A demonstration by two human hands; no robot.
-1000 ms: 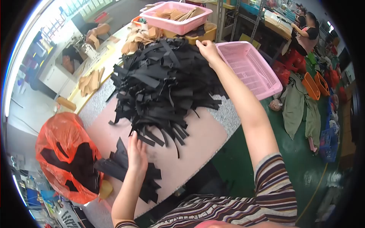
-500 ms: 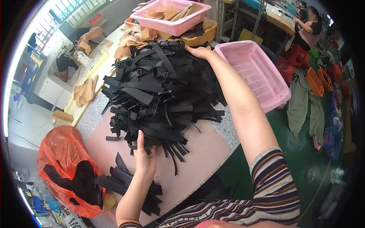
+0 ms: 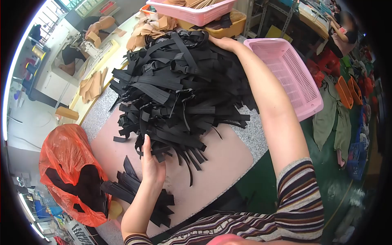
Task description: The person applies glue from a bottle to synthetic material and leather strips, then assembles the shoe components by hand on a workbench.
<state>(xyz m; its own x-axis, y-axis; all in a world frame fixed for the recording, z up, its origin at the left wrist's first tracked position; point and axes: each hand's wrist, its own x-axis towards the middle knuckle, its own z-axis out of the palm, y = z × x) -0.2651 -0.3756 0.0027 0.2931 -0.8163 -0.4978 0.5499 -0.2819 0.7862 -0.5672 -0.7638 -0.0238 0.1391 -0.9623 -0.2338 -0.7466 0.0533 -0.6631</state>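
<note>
A large heap of black webbing straps (image 3: 163,92), some with black buckles, lies in front of me on the worktable. My left hand (image 3: 154,166) is at the heap's near edge, thumb raised and apart; its other fingers are partly hidden by strap ends. At the far right side of the heap, my right hand (image 3: 223,43) rests against the straps with its fingers stretched out, their tips hidden. Beside my left forearm lies a smaller bunch of black strips (image 3: 127,181).
A pink basket (image 3: 303,81) stands to the right of my right forearm. Another pink basket (image 3: 196,17) holds tan pieces at the back. A red plastic bag (image 3: 67,143) with black material sits at left. Beyond it, a person's arm (image 3: 102,23) reaches to a sewing machine (image 3: 93,48).
The view has shifted slightly, so the back baskets sit higher and the right basket farther right. Both hands remain at the heap in much the same pose.
</note>
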